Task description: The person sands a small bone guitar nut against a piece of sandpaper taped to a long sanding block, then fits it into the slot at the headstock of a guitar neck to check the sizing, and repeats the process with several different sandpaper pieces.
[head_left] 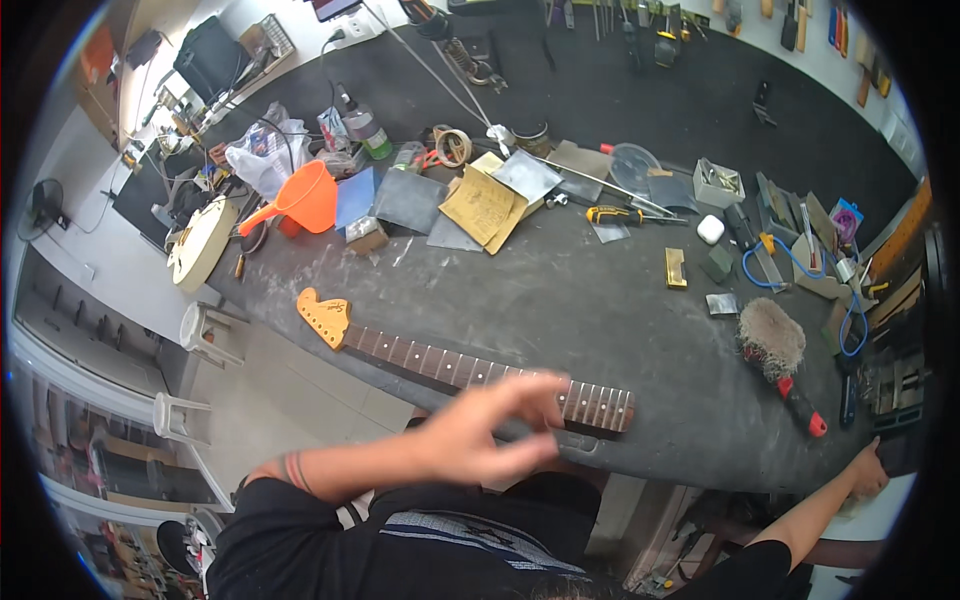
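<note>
A guitar neck (425,358) with a dark fretboard, pale dot inlays and an amber headstock lies along the near edge of the black workbench. Above its heel end is my left hand (490,425), slightly blurred, thumb and fingers apart with nothing visible between them. It covers part of the fretboard; whether it touches the wood I cannot tell. My right hand (866,473) reaches far out to the right, beside a dark object past the bench corner. Its fingers are too small and partly hidden, so their grip is unclear.
A bristly brush (772,338) with a red and black handle lies at right. Sandpaper sheets (482,207), an orange funnel (303,198), a yellow-handled screwdriver (615,215) and a box of small parts (718,184) line the back. White stools (210,333) stand left of the bench.
</note>
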`<state>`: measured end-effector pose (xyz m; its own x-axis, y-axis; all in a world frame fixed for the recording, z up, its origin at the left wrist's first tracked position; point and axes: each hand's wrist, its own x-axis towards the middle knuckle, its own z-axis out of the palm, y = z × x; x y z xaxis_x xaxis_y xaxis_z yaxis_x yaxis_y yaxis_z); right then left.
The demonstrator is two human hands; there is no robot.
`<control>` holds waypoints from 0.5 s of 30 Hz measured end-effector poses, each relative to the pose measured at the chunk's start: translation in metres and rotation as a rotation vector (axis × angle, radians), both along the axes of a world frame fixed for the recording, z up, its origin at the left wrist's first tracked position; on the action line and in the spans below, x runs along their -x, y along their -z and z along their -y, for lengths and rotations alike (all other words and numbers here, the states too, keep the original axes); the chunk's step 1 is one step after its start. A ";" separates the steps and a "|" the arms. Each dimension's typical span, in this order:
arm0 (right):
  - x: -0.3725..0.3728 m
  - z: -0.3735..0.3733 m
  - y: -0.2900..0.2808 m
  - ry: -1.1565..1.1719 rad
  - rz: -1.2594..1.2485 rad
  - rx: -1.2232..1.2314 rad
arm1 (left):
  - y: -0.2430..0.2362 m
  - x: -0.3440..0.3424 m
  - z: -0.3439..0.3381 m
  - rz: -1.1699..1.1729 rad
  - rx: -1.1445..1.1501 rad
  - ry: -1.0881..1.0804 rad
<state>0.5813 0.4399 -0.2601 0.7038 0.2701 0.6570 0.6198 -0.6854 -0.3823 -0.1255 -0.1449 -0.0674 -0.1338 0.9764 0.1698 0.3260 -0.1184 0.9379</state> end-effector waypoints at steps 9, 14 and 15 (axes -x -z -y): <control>0.055 0.064 -0.021 -0.287 -0.051 0.051 | -0.248 0.307 -0.080 -1.115 -0.879 -1.065; 0.101 0.114 0.004 -0.565 0.141 -0.149 | -0.299 0.412 -0.082 -1.569 -0.675 -1.317; 0.084 0.136 0.003 -0.634 0.110 -0.262 | -0.285 0.387 -0.107 -1.448 -0.612 -1.354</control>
